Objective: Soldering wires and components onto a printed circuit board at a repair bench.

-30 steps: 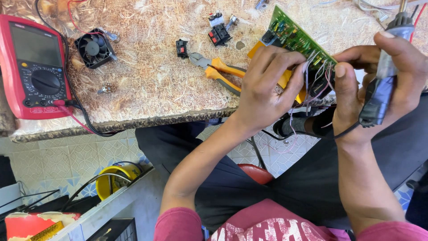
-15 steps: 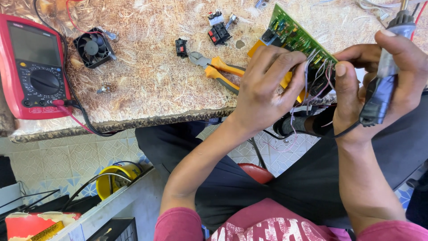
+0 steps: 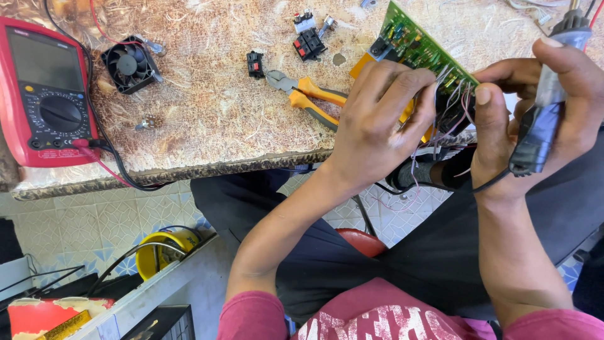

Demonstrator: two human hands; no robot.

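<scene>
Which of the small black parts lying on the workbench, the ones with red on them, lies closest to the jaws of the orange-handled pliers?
The single small black switch, just left of the pliers. The other red-and-black parts lie farther up the bench.

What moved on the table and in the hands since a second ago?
Nothing visibly changed. The left hand still grips the green circuit board, and the right hand still holds the soldering iron beside the board's wires. The orange pliers, small black fan and red multimeter lie on the table just where they were.
</scene>
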